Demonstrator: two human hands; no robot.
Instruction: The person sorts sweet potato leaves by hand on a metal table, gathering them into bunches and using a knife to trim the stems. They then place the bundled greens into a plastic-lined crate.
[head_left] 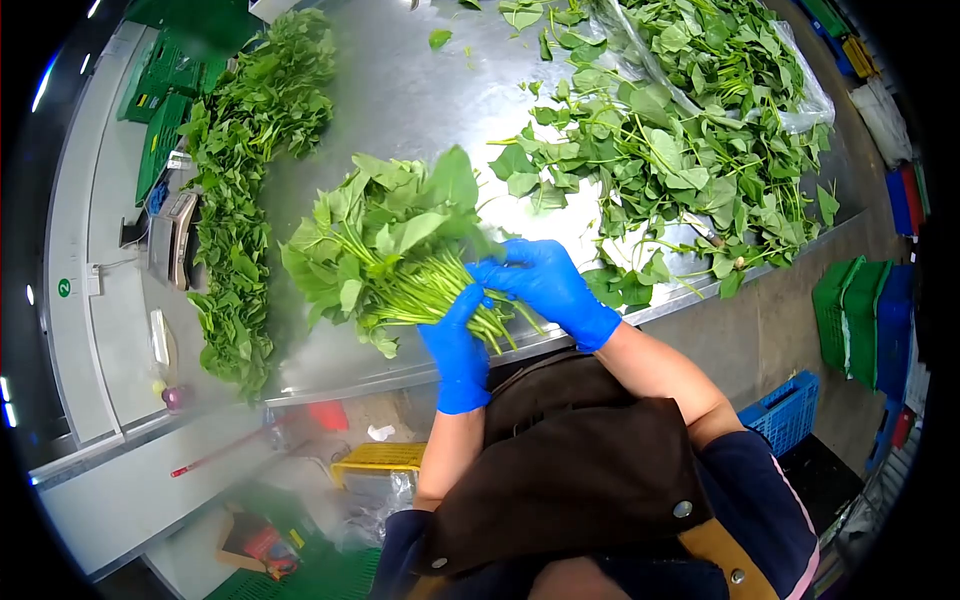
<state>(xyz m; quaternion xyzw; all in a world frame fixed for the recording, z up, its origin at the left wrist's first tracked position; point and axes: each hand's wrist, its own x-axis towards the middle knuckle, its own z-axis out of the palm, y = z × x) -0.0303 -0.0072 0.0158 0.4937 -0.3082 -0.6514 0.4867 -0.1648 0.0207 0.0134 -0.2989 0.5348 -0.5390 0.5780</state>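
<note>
Both hands in blue gloves. Left hand point(457, 350) is wrapped tight round the stems of a bunch point(390, 250) of leafy greens, fingers closed. Right hand point(550, 285) sits just above it on the same stems, fingers curled over them, also closed. The hands touch each other.

The bunch is held over the near edge of the table point(420, 90), mid-frame. Its leaves fan away to the person's left and the cut stem ends point back toward the body.

The table is bare stainless steel, shiny, with a few stray leaves on it. On the right side lies a big pile of loose greens point(680, 160), spilling from a clear bag point(805, 95) at the far right. On the left side is a long row of greens point(240, 200), running far to near and well apart from the bunch. A scale point(172, 235) stands just left of that row. Green crates point(160, 90) are at the far left corner.

The room has a grey floor point(760, 330). Stacked crates point(845, 315), green and blue, stand to the right, with a blue crate point(785, 410) nearer the person. A yellow crate point(380, 458) sits under the table edge. A brown apron point(580, 470) fills the bottom of the frame.
</note>
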